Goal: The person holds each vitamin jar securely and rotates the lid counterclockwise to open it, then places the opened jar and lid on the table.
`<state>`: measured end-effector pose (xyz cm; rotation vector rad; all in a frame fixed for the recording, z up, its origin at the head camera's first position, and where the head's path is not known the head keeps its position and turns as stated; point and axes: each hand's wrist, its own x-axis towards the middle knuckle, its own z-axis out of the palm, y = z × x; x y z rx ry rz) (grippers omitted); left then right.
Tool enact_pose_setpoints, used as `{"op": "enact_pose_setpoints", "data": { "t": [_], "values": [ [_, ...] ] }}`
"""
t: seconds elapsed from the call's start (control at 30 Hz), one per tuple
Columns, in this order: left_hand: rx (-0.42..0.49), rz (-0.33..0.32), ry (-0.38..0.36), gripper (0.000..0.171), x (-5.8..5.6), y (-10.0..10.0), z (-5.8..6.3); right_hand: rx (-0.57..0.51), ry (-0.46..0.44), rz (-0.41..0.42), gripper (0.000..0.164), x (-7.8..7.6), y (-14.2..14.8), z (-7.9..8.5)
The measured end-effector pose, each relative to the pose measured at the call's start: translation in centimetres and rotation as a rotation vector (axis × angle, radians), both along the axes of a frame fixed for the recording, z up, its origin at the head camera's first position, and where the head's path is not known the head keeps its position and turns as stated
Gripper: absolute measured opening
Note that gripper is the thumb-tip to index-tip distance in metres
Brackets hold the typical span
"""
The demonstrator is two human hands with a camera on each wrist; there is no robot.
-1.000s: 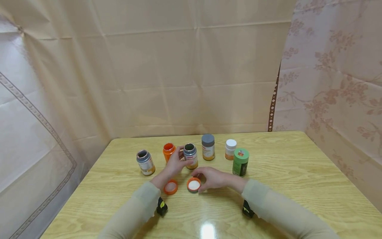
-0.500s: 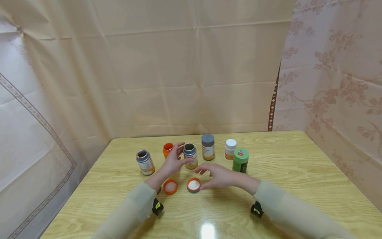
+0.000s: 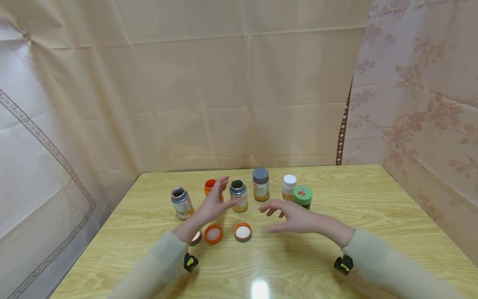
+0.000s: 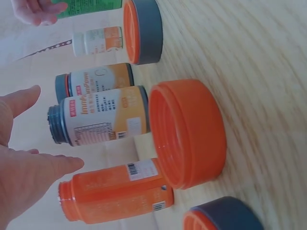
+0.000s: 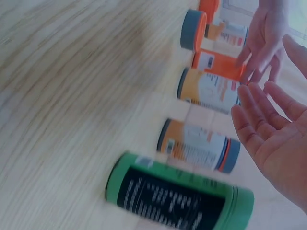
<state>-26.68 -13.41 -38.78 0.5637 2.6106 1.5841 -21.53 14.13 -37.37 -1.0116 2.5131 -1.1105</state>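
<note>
An uncapped grey-necked supplement bottle (image 3: 239, 194) stands upright mid-table. My left hand (image 3: 212, 206) is just left of it, apart from it, with thumb and fingers spread. Behind that hand stands an uncapped orange bottle (image 3: 209, 185), partly hidden. Another uncapped bottle (image 3: 182, 205) is farther left. My right hand (image 3: 296, 218) hovers over the table with loosely bent fingers and holds nothing. Between the hands lies an upturned grey lid (image 3: 243, 232) with orange inside and a white liner. Left of it are an orange lid (image 3: 213, 234) and a third lid (image 3: 196, 238), half covered by my left wrist.
A grey-capped bottle (image 3: 260, 185) stands at the back centre. Right of it are a small white-capped bottle (image 3: 288, 187) and a green container (image 3: 303, 194), partly behind my right hand. A cloth curtain (image 3: 239, 104) hangs behind the table (image 3: 373, 216).
My left hand has come away from the uncapped grey-necked bottle, back and leftward. My right hand has left the grey lid and moved to the right. The lids and bottles stay put.
</note>
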Motion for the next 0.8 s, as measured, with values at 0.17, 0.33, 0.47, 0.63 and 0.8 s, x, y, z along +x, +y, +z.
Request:
{"op": "enact_pose_setpoints", "data": {
  "t": [0.17, 0.33, 0.47, 0.63, 0.8],
  "values": [
    [-0.035, 0.003, 0.039, 0.081, 1.0, -0.2, 0.8, -0.018, 0.051, -0.032, 0.049, 0.6, 1.7, 0.5],
    [-0.027, 0.003, 0.059, 0.082, 1.9, -0.2, 1.3, -0.022, 0.069, -0.057, 0.052, 1.2, 3.3, 1.0],
    [-0.021, 0.01, 0.076, 0.082, 2.8, -0.2, 1.7, -0.016, 0.1, -0.065, 0.051, 1.5, 4.4, 1.0],
    [-0.041, 0.015, 0.084, 0.081, 4.0, -0.4, 2.2, -0.014, 0.124, -0.082, 0.048, 1.7, 5.6, 1.0],
    [-0.027, 0.004, 0.064, 0.08, 4.8, -0.5, 2.1, 0.007, 0.131, -0.135, 0.052, 1.8, 6.9, 1.0]
  ]
}}
